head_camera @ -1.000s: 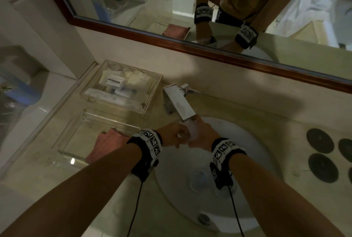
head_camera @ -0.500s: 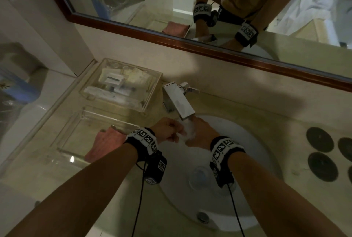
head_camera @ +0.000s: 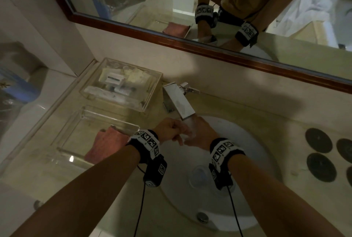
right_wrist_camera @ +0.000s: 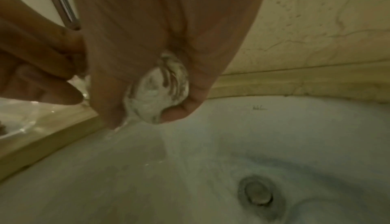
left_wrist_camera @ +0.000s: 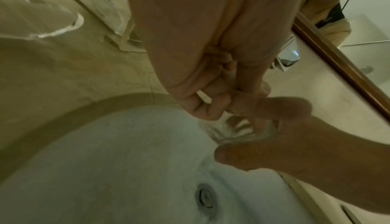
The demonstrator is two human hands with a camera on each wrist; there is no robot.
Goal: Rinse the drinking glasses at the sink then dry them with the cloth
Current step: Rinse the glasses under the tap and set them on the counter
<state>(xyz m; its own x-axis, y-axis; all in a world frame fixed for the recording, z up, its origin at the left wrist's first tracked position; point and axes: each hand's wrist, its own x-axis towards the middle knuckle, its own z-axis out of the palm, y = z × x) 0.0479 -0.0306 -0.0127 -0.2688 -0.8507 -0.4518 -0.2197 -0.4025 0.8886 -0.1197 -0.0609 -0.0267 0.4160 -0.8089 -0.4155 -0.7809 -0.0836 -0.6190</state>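
A clear drinking glass point(head_camera: 187, 131) is held under the faucet point(head_camera: 179, 103), with water running over it into the white sink point(head_camera: 247, 141). My right hand point(head_camera: 202, 135) grips the glass point(right_wrist_camera: 160, 91) round its body. My left hand point(head_camera: 172, 130) curls its fingers point(left_wrist_camera: 213, 104) at the glass's rim; the ribbed glass point(left_wrist_camera: 238, 131) shows below them. A second glass point(head_camera: 199, 176) sits low in the basin, partly hidden by my right wrist. The pink cloth point(head_camera: 106, 143) lies in a clear tray point(head_camera: 80, 132) left of the sink.
A clear box of toiletries point(head_camera: 122, 84) stands behind the tray against the wall. Dark round coasters point(head_camera: 319, 140) lie on the counter to the right of the sink. The drain point(right_wrist_camera: 256, 194) is at the basin's bottom. A mirror runs above the counter.
My left wrist has rolled, so its camera now hangs below the arm. Both hands stay on the glass under the faucet and have shifted slightly on it.
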